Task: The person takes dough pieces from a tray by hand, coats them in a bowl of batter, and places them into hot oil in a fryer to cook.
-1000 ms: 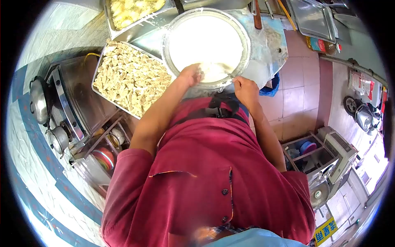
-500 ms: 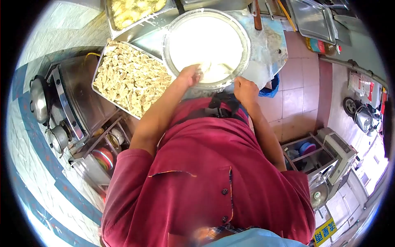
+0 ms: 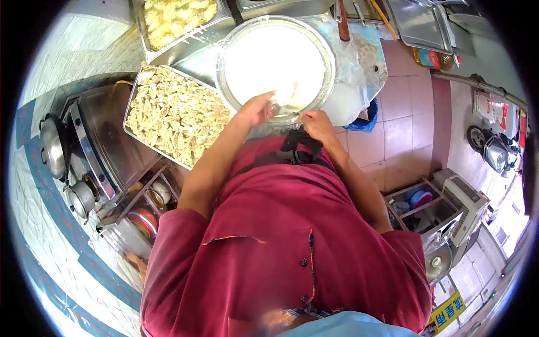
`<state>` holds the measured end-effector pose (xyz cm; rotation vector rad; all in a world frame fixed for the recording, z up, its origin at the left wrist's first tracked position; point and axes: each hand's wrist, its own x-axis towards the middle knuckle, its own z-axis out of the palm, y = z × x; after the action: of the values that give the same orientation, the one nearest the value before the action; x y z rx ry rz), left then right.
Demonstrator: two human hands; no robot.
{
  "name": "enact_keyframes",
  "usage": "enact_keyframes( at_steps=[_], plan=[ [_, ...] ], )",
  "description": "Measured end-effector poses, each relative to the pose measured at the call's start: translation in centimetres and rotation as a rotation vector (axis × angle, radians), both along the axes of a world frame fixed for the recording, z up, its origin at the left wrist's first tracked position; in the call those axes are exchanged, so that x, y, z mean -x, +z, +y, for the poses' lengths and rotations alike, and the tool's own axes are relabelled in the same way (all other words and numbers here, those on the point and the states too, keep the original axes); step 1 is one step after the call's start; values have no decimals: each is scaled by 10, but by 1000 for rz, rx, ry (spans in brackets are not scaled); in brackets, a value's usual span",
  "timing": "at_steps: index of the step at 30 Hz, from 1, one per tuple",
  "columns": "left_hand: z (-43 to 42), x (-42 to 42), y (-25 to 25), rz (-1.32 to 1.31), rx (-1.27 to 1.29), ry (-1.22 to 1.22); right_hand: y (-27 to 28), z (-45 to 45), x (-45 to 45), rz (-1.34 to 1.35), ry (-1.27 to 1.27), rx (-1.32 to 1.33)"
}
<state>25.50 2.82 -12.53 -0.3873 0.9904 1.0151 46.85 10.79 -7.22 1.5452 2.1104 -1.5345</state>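
A large round basin (image 3: 220,59) of white batter (image 3: 269,62) stands on the counter before me; glare washes out much of its surface. My left hand (image 3: 258,109) is over the near edge of the basin with its fingers curled at the batter; what they hold, if anything, is hidden. Beside the near right rim, my right hand (image 3: 318,124) has its fingers bent together near the basin's edge, and I cannot make out what is in them. To the left lies a metal tray (image 3: 127,124) heaped with pale, coated food pieces (image 3: 177,112).
Behind the tray is a pan (image 3: 147,51) with yellowish pieces (image 3: 179,19) in liquid. A brown-handled utensil (image 3: 343,25) lies at the back. Below the counter's right side hangs a blue bag (image 3: 365,119). A lidded pot (image 3: 53,147) stands far left.
My right hand has shifted left along the near rim, closer to my left hand. My left hand remains at the batter. The whole view has shifted slightly.
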Motion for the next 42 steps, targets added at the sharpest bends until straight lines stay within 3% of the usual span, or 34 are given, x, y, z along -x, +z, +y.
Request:
enact_keyframes(
  at_steps=[1, 2, 5, 9, 10, 13, 17, 21, 28, 29, 30, 32, 37, 40, 42],
  plan=[
    [0, -1, 5, -7, -3, 5, 6, 2, 7, 30, -64, 227],
    [-1, 0, 9, -14, -5, 13, 13, 5, 11, 67, -159, 179],
    [4, -1, 36, 2, -2, 86, 12, 27, 7, 345, -575, 480],
    [6, 4, 26, -45, -63, 72, -5, 20, 0, 283, -276, 323],
    [7, 4, 25, -41, -50, 72, -4, 18, 3, 214, -198, 402],
    [4, 7, 26, -57, -62, 84, 7, 14, 15, 319, -411, 419],
    [-4, 14, 25, -29, -103, 90, -6, 35, -2, 555, -628, 694],
    [-11, 31, 36, 67, -209, 150, -8, 28, -7, 218, -402, 411],
    [8, 165, 85, 405, -189, 330, -25, 12, -12, 163, -283, 319],
    [15, 187, 115, 487, -188, 288, -26, 12, -12, 144, -267, 302],
    [18, 224, 92, 475, -183, 370, -23, 13, -11, 144, -253, 282],
    [39, 265, 128, 658, -146, 381, -22, 15, -11, 149, -232, 229],
    [89, 405, 97, 833, 50, 350, -11, 20, -17, 123, -276, 187],
    [116, 444, 91, 1017, 222, 208, -7, 21, -18, 102, -286, 138],
    [117, 454, 92, 1194, 139, 129, 0, 22, -17, 109, -265, 132]
  ],
)
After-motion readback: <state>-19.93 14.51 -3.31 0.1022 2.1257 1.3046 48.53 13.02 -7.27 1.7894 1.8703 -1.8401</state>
